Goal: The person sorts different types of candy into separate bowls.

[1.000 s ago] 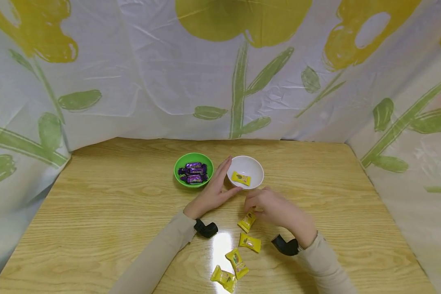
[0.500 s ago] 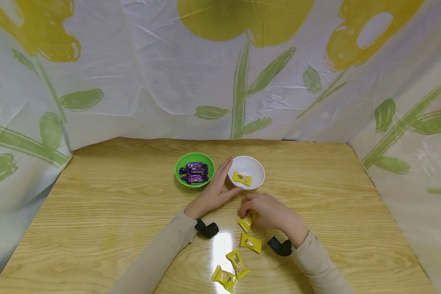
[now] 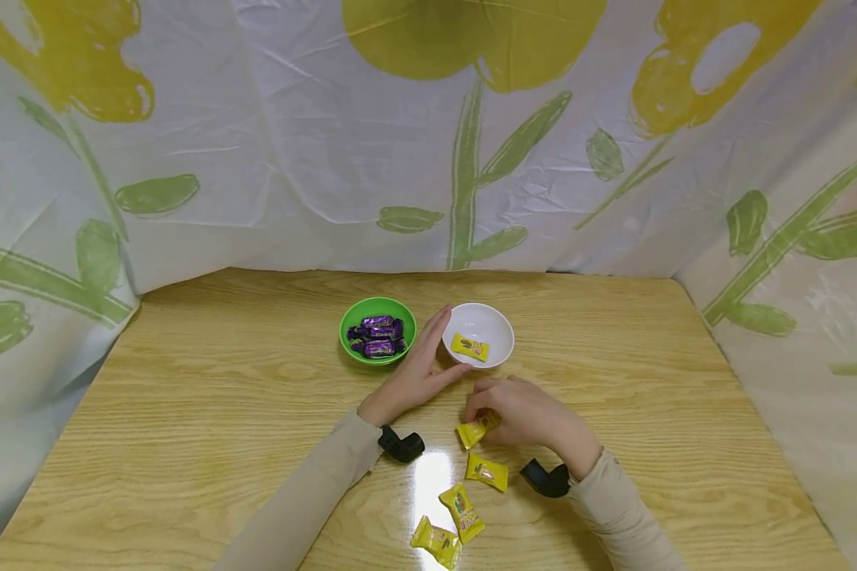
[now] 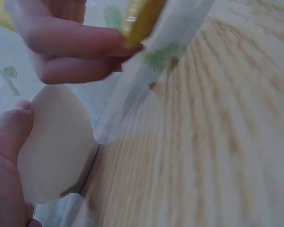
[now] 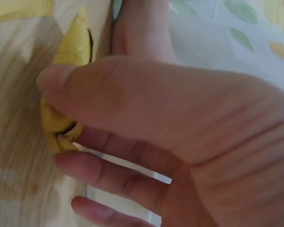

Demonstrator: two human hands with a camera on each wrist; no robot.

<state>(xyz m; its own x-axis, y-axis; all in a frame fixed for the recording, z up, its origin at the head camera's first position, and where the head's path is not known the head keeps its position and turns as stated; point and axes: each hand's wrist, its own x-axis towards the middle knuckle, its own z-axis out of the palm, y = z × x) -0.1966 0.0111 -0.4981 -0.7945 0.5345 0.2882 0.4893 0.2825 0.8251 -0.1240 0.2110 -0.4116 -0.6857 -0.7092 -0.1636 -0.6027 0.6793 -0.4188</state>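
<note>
My right hand pinches a yellow-wrapped candy between thumb and fingers, just in front of the white bowl. In the right wrist view the thumb presses across the wrapper of this candy. Beside the white bowl lies my left hand, its fingers straight along the bowl's left side and its thumb at the near rim. The left wrist view shows that thumb against the bowl's outside. One yellow candy lies inside the white bowl.
A green bowl with several purple-wrapped candies stands left of the white one. Three more yellow candies lie on the wooden table nearer the body. A flowered cloth hangs behind and at both sides.
My right hand has come slightly left and nearer the body, closed its fingers on the nearest candy and tilted it. My left hand stays at the white bowl.
</note>
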